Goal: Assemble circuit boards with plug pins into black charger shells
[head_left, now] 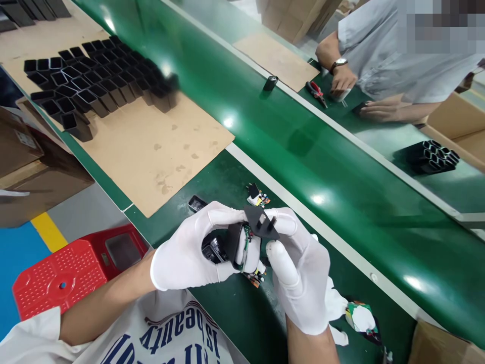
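Both my hands wear white gloves and meet above the green bench. My left hand (185,250) is closed around a black rectangular plastic housing (234,246). From its open end sticks a circuit board (247,242) with a pale block on it. My right hand (305,275) pinches a flat black end cover with pins (258,222), tilted at the housing's opening. Black plastic parts (214,248) show through the gap in my left hand's grip. Small circuit assemblies lie beyond (258,196) and beneath my hands, the lower one partly hidden.
Many black sleeves (94,76) stand on cardboard (182,156) at the left. A green conveyor belt (295,136) crosses diagonally, carrying one black sleeve (270,83). Opposite, a co-worker's hands (343,81) are near red-handled pliers (316,93). A red stool (76,268) stands lower left.
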The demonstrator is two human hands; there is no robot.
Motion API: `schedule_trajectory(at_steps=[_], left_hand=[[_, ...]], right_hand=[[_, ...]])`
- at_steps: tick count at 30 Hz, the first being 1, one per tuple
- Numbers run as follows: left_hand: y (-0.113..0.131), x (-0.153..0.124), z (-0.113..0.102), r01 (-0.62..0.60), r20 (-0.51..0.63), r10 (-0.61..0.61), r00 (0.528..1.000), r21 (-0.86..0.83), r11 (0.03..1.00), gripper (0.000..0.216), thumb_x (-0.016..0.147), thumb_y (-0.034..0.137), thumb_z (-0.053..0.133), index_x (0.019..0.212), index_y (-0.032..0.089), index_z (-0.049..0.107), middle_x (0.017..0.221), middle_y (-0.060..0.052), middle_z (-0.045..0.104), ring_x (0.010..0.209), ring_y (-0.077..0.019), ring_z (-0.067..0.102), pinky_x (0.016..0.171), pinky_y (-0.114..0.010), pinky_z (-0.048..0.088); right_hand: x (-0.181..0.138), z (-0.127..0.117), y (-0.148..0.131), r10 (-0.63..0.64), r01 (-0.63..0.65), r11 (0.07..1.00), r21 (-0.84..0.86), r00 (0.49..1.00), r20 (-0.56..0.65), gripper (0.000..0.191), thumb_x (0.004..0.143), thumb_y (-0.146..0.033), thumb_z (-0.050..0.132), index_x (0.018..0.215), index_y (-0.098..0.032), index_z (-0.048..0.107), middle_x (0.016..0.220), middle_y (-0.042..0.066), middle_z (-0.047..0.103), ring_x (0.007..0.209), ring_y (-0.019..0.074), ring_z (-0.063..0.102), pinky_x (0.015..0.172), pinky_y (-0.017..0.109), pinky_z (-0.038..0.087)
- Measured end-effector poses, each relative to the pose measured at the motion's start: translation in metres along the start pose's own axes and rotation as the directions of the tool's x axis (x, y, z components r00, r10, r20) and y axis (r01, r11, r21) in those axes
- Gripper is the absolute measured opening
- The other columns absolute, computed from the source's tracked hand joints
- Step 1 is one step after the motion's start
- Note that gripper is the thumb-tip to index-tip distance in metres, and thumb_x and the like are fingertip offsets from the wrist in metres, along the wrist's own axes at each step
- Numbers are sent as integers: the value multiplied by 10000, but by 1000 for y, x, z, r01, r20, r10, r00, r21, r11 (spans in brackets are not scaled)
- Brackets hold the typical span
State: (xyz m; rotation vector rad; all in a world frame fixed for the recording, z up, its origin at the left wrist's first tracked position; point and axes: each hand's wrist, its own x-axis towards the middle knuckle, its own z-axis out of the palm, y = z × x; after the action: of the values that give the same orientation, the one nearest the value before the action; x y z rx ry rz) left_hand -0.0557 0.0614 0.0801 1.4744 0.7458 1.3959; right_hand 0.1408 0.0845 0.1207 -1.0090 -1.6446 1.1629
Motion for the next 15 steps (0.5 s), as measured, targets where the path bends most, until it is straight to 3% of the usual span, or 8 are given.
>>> schedule_trajectory(at_steps=[6, 11, 15], left_hand=[[2, 2, -1, -29, -9, 29, 1000, -37, 999, 801, 844, 24, 831, 1549, 319, 586, 1125, -46, 769, 958, -228, 817, 841, -378, 685], [3, 3, -2, -42, 13, 43, 999, -92, 995, 826, 849, 19, 826, 1565, 343, 572, 970, 3, 757, 939, -234, 824, 873, -399, 705], [1, 0, -5, -23, -6, 23, 1000, 39, 999, 823, 792, 95, 884, 1523, 352, 607, 1194, -45, 768, 1074, -278, 813, 919, -446, 716]], right_hand=[[6, -10, 2, -160, 164, 986, -19, 978, 133, 249, 1077, -459, 688, 1302, -355, 707, 1121, 25, 751, 995, 247, 688, 914, 426, 534], [13, -4, -6, -239, 264, 951, -159, 958, 159, 300, 926, -564, 866, 1077, -342, 733, 1122, 1, 770, 1079, 263, 710, 937, 423, 557], [10, 0, -5, -249, 264, 917, -299, 964, 88, 432, 795, -447, 1004, 1136, -360, 753, 1234, -5, 796, 1115, 269, 749, 966, 431, 607]])
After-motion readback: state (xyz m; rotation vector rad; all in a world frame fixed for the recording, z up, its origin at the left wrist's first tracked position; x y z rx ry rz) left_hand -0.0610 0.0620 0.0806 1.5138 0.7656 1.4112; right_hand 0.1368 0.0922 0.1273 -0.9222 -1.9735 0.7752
